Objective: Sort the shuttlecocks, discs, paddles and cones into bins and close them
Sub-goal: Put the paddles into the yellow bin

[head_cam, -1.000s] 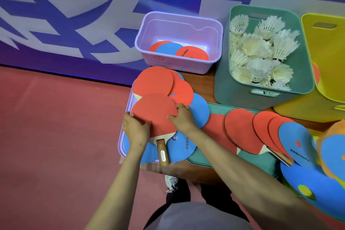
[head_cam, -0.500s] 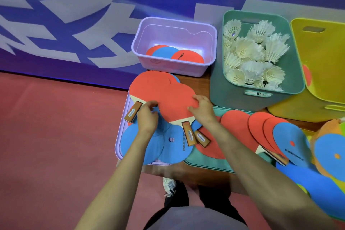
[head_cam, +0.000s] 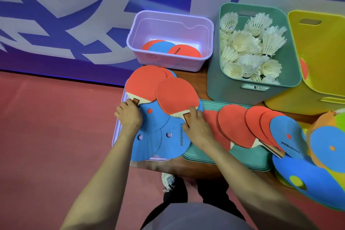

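Within the last half second, the right red paddle had lost its neighbouring handle from view, and the right hand had slid from blade edge to handle, pinching it. The left hand gripped the left red paddle by its handle. Both lay flat, blades far, handles toward the person, atop blue discs on the lilac lid, just before the lilac bin.

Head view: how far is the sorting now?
Done: shuttlecocks fill the green bin; a few pieces lie in the purple bin. In hand: left hand grips the left red paddle, right hand the right red paddle. Remaining: paddle row, blue discs, closing bins.
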A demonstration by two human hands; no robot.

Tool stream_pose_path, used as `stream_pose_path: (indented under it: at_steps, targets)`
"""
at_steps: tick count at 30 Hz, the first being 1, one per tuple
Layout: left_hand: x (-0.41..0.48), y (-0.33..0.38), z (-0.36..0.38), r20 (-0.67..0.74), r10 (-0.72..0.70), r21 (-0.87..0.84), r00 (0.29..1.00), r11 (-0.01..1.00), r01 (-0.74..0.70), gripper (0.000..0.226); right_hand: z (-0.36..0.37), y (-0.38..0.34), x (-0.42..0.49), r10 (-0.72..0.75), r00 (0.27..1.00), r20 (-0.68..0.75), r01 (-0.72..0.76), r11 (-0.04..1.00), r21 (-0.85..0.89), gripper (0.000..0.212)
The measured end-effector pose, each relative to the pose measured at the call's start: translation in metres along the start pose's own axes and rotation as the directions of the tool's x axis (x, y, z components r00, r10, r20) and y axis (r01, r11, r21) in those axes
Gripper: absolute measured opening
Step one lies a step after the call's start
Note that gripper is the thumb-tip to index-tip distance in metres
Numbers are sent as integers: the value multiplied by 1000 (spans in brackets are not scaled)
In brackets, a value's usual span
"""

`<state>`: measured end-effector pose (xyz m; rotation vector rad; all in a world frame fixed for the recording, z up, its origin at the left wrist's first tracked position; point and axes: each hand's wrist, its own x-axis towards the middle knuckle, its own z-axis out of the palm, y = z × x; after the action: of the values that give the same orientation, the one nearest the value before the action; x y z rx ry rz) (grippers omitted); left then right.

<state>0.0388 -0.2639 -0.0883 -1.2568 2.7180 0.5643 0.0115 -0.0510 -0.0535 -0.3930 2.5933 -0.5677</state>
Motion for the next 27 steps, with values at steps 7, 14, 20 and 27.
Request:
stream_pose_path:
  at_steps: [7,14,20,27]
  targets:
    - [9,6,-11,120,4,-189,993,982,18,34,-11,12,-2,-92,992,-81,99,990,98,49]
    - [-13,31,-24,283,19,-565,959,811,150,13,-21,15,-16,-230,945,-233,301,891,340,48]
    - [-46,44,-27,228,15,-815,974,551,182,33,-52,1,-16,-268,877,-399,452,743,494,46]
    - [-88,66,-29,-21,92,-869,996,490,-63,34,-98,2,-1,-266,777,-571,562,702,438,49]
